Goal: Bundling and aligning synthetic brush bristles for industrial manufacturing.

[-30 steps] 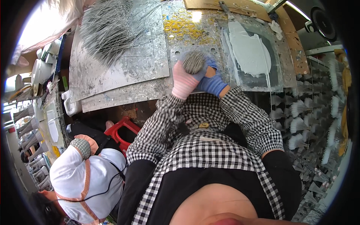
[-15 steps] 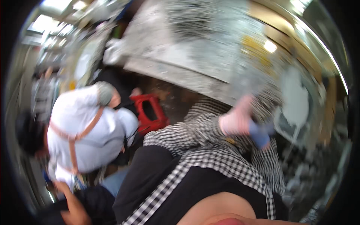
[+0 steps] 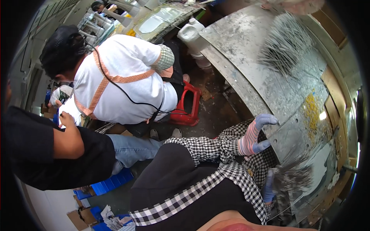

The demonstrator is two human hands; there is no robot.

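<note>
My left hand point(image 3: 252, 136), in a striped pink-and-blue glove, is held at the table's near edge. Its thumb and fingers stand apart with nothing between them. Lower in the view, my right hand point(image 3: 268, 186), in a blue-tipped glove, is closed on a bundle of thin grey wires point(image 3: 295, 175) that fans out over the table; the grip itself is partly hidden. A larger heap of thin grey wires point(image 3: 287, 44) lies farther along the grey worktable point(image 3: 239, 38). Small yellow pieces point(image 3: 311, 111) lie scattered beyond my left hand.
At left, a person in a white shirt point(image 3: 123, 81) sits by a red stool point(image 3: 189, 104). Nearer, a person in black point(image 3: 58, 150) stands beside blue bins point(image 3: 113, 181). A white jug point(image 3: 190, 34) stands by the table's corner. A pale patch point(image 3: 318, 165) lies near my right hand.
The view has swung left, bringing both people more fully into it. The earlier frame is blurred; my gloved hands, close together then, now show apart, with the wire bundle at my right hand.
</note>
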